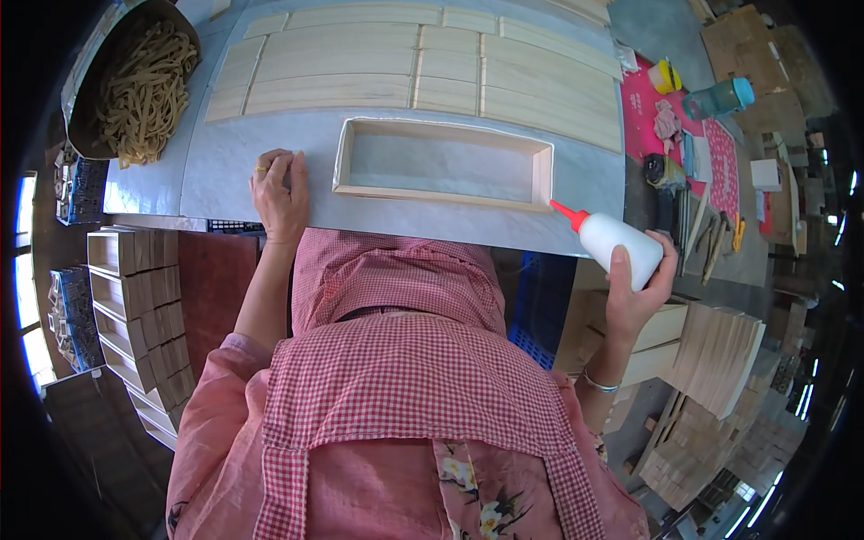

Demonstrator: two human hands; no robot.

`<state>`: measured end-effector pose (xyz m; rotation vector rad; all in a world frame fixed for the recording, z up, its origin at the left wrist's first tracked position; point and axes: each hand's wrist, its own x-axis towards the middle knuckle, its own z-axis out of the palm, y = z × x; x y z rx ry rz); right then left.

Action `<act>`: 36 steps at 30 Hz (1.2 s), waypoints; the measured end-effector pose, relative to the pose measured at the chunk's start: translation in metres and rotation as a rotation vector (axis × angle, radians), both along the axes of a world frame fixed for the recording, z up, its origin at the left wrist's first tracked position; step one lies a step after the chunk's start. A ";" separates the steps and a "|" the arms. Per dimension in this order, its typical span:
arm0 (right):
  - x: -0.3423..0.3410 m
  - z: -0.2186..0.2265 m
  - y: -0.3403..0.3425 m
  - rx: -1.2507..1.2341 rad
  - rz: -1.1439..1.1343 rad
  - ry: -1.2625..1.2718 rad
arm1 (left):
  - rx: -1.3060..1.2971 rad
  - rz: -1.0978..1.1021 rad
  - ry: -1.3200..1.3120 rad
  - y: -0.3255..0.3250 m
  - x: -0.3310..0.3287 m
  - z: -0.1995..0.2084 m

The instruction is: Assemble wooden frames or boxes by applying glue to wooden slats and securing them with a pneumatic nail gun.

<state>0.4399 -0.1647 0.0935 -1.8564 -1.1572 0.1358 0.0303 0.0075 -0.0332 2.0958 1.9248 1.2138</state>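
Note:
A white glue bottle (619,245) with a red nozzle is gripped in my right hand (634,297). It is tilted, its tip at the near right corner of a rectangular wooden frame (441,197). A white line of glue runs along the frame's top edges. The frame lies on the grey tabletop (315,220), which shows through its middle. To the left of the frame, my left hand (281,193) rests at the table's near edge with its fingers curled in and nothing visible in them. It does not touch the frame.
Thin wooden boards (342,58) lie in rows behind the frame. A container of tan bands (148,85) stands at the far left. Stacked wooden boxes (135,306) are below left, stacked boards (715,351) below right. A teal bottle (715,99) lies on the right-hand surface.

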 end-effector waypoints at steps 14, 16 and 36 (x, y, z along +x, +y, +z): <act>-0.135 -0.025 0.057 -0.022 0.417 0.477 | 0.092 0.027 -0.041 0.000 0.002 -0.004; -0.150 -0.025 0.065 -0.037 0.468 0.519 | 0.071 0.022 -0.032 -0.001 0.002 -0.001; -0.117 -0.011 0.056 -0.051 0.372 0.356 | 0.050 0.012 0.007 0.000 0.002 0.000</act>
